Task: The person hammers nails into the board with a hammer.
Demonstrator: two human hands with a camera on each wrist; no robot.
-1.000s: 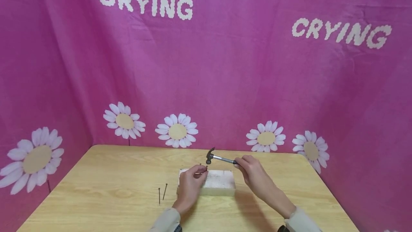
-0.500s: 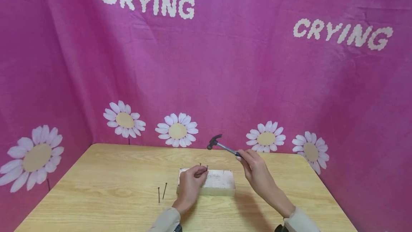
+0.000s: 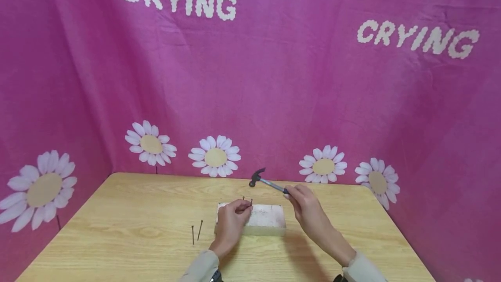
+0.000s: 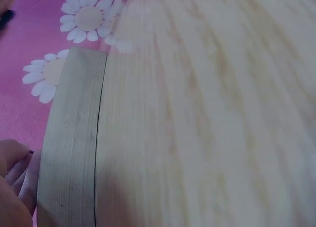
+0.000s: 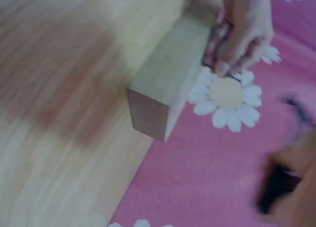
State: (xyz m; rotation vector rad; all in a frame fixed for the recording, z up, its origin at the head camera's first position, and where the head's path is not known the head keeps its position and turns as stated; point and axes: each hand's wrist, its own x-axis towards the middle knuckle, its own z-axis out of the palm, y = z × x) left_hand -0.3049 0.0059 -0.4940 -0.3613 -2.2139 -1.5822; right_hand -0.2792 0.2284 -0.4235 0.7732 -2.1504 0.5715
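A pale wooden block [image 3: 268, 219] lies on the table, its whitish top facing up. My left hand [image 3: 230, 223] rests at the block's left part and pinches an upright nail [image 3: 251, 202] between thumb and fingers, the head showing above the fingertips. Just behind it a second nail [image 3: 243, 198] pokes up past the fingers. In my right hand [image 3: 311, 212] I grip a claw hammer [image 3: 270, 183] by its dark handle end. Its head is raised above the pinched nail, with the striking face downward. The right wrist view shows the hammer hand blurred, beside the block [image 5: 170, 64].
Two loose nails, a left one [image 3: 192, 235] and a right one [image 3: 200, 230], lie on the wooden table [image 3: 137, 212] left of the block. A pink cloth [image 3: 270, 77] with daisies and lettering hangs behind the table and along its sides.
The hammer rose from just above the nail half a second ago and has since come down a little. My left hand keeps its pinch on the nail in the same place.
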